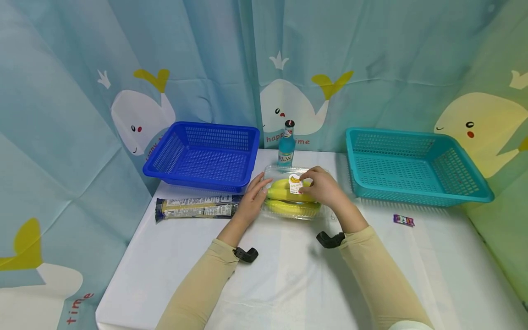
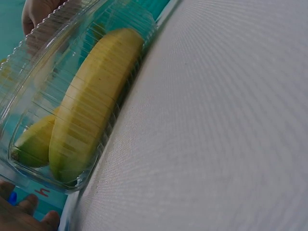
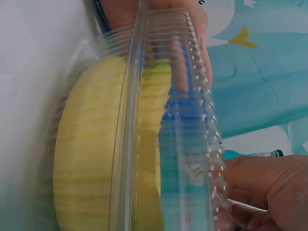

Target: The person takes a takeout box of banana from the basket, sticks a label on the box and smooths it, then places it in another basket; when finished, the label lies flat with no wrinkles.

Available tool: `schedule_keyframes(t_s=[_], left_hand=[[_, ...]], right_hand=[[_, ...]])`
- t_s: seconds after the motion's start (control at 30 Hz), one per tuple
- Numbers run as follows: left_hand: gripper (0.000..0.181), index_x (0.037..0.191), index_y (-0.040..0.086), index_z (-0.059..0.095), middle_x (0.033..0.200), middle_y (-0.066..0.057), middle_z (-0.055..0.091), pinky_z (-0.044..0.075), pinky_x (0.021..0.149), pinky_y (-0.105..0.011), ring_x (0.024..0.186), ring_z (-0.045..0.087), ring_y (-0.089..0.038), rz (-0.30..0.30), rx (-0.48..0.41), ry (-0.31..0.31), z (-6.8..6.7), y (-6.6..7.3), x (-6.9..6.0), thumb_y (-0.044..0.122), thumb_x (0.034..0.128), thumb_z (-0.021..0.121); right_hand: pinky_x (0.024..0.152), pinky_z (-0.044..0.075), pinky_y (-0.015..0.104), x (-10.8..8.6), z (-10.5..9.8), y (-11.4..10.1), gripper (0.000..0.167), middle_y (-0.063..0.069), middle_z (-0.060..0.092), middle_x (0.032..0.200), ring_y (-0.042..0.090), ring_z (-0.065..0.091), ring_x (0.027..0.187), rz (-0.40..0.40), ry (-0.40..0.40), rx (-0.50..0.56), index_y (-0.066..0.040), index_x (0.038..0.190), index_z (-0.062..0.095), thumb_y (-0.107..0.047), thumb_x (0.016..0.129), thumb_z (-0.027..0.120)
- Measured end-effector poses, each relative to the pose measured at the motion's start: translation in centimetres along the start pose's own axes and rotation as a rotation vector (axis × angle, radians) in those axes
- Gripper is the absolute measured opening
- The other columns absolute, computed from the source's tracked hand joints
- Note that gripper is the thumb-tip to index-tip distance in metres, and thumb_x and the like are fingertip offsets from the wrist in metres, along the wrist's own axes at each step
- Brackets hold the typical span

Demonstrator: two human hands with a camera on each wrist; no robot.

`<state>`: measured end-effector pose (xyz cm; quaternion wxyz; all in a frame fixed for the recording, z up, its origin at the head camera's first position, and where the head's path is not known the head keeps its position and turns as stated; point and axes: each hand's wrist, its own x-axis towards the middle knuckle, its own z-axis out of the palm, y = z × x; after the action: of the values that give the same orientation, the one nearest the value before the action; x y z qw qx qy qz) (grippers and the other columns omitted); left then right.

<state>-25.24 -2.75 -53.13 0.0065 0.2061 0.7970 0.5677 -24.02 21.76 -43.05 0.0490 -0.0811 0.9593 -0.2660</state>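
Note:
A clear plastic clamshell box (image 1: 270, 172) with bananas (image 1: 293, 208) inside lies on the white table. At its left end my left hand (image 1: 250, 201) rests with extended fingers touching the box; the left wrist view shows its fingertips beside the box end. Above the lid, my right hand (image 1: 323, 187) pinches the right edge of a small white label (image 1: 295, 184) printed with bananas, thumb and forefinger curled. In the right wrist view the right hand (image 3: 274, 187) is beside the ribbed lid, its fingertips partly hidden. Whether the label is stuck to the lid, I cannot tell.
A blue basket (image 1: 247, 158) stands at back left and a teal basket (image 1: 412, 200) at back right. Behind the box rises a blue bottle (image 1: 286, 149). A long dark packet (image 1: 198, 207) lies left, a small purple packet (image 1: 403, 220) right. Whale-print curtains hang around the table.

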Motion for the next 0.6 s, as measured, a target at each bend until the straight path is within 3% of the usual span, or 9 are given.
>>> schedule_keyframes(t_s=[0.17,0.3,0.43,0.6], left_hand=[[0.039,0.144,0.031,0.051,0.165,0.000,0.021,0.022,0.120,-0.058,0.154,0.015,-0.022,0.019,0.003,-0.002,0.0,-0.2,0.0,0.033,0.1067,0.039],[0.038,0.143,0.030,0.053,0.166,-0.005,0.020,0.023,0.118,-0.062,0.154,0.015,-0.027,-0.006,0.019,-0.012,-0.4,0.4,0.2,0.030,0.1064,0.042],[0.038,0.142,0.028,0.054,0.166,-0.003,0.020,0.024,0.115,-0.066,0.153,0.017,-0.033,-0.057,0.066,-0.017,-0.8,1.7,0.4,0.028,0.1048,0.046],[0.047,0.149,0.030,0.046,0.168,0.003,0.011,0.019,0.114,-0.069,0.154,0.009,-0.033,-0.089,0.195,-0.089,-0.7,3.7,0.7,0.039,0.1024,0.049]], right_hand=[[0.086,0.052,0.045,-0.3,-0.2,0.4,0.035,0.019,0.051,0.132,0.034,0.059,0.103,-0.003,-0.004,0.022,-0.004,0.123,0.067,-0.019,0.092,0.071],[0.081,0.054,0.043,-0.5,-0.4,0.5,0.037,0.019,0.053,0.131,0.032,0.061,0.100,-0.005,0.000,0.049,-0.004,0.125,0.065,-0.022,0.093,0.069],[0.081,0.054,0.043,-0.7,-0.6,0.8,0.037,0.018,0.055,0.132,0.031,0.062,0.100,-0.020,0.022,0.073,-0.005,0.126,0.065,-0.024,0.094,0.067],[0.083,0.054,0.047,-0.9,-1.0,1.1,0.035,0.017,0.055,0.134,0.034,0.061,0.102,-0.036,0.057,0.104,-0.005,0.125,0.065,-0.024,0.095,0.066]])
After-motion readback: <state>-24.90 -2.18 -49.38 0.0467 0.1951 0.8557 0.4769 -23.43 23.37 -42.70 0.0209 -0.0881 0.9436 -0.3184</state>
